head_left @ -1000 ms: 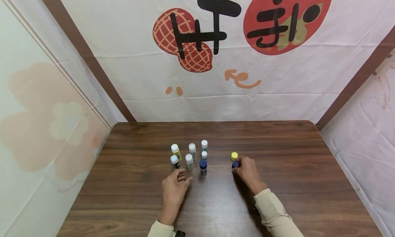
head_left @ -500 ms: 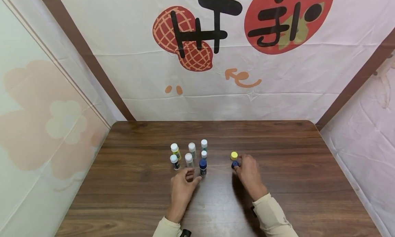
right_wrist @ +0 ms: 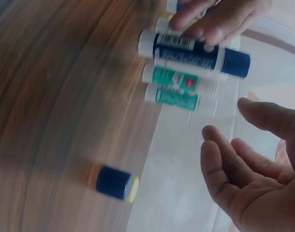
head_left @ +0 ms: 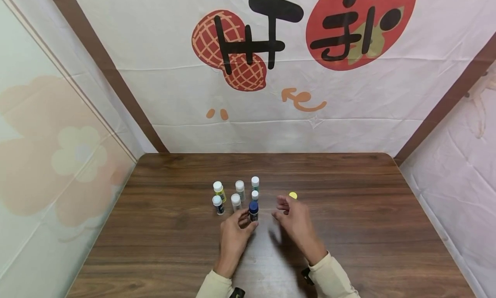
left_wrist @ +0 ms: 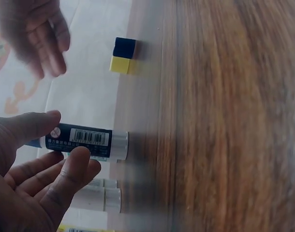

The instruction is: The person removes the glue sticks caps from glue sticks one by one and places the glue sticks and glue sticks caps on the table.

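A navy-labelled glue stick [head_left: 253,212] with a dark blue cap stands upright at the front right of a cluster of glue sticks. My left hand [head_left: 235,240] holds it low down, thumb on the near side and fingers at its left, as the left wrist view also shows. My right hand [head_left: 297,227] is to its right, apart from it, with fingers spread and nothing between them. A loose dark blue cap [right_wrist: 113,182] sits beside a yellow cap [head_left: 293,196] on the table. In the head view my right hand hides the blue cap.
Several more glue sticks stand upright just behind: two white-capped ones with green labels [right_wrist: 175,77], two whitish ones [head_left: 240,188], a yellow-labelled one [head_left: 218,190] and a dark-labelled one [head_left: 218,205]. The wooden table [head_left: 174,246] ends at a printed cloth backdrop [head_left: 186,138].
My left hand has moved right from beside the whitish glue sticks to the navy one. The right hand has let go of the blue cap and come left toward the same glue stick.
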A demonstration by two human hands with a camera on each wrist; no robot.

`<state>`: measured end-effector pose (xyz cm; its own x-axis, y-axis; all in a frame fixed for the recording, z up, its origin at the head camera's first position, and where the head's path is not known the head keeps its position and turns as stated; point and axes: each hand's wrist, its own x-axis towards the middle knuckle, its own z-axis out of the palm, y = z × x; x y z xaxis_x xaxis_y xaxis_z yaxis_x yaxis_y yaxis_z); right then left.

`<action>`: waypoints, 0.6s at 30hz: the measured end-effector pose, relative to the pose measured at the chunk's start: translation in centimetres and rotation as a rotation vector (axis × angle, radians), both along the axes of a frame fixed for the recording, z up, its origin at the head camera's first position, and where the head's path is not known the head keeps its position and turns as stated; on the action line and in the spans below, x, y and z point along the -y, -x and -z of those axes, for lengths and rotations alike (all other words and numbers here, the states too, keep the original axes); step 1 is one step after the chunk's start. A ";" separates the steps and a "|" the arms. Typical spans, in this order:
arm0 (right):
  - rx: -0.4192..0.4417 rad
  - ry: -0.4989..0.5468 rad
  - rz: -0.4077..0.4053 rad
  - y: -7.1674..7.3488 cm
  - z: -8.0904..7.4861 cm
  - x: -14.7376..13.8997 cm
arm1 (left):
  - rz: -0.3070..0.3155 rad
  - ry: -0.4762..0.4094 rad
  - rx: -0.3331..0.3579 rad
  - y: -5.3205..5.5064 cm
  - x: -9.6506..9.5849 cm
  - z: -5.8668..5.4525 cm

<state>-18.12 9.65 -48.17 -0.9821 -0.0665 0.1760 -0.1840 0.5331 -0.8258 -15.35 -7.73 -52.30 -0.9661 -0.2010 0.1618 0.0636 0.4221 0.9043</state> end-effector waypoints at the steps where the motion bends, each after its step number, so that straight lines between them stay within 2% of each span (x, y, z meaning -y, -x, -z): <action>1: 0.004 0.018 -0.009 -0.1 0.0 0.3 | -0.001 0.000 -0.003 0.0 -0.1 0.1; 6: 0.011 0.056 -0.045 -0.4 0.1 1.4 | -0.019 -0.003 -0.007 0.2 -0.3 0.4; 9: -0.002 0.050 -0.054 -0.5 0.3 1.9 | -0.026 -0.017 -0.010 0.3 -0.4 0.5; 18: -0.041 0.125 -0.071 -0.4 0.8 2.9 | -0.028 -0.043 -0.034 0.9 -0.8 0.9</action>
<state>-17.67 6.78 -49.02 -0.9676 -0.1111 0.2267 -0.2525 0.4113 -0.8758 -16.23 -6.94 -53.16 -0.9540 -0.2355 0.1853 0.0836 0.3847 0.9192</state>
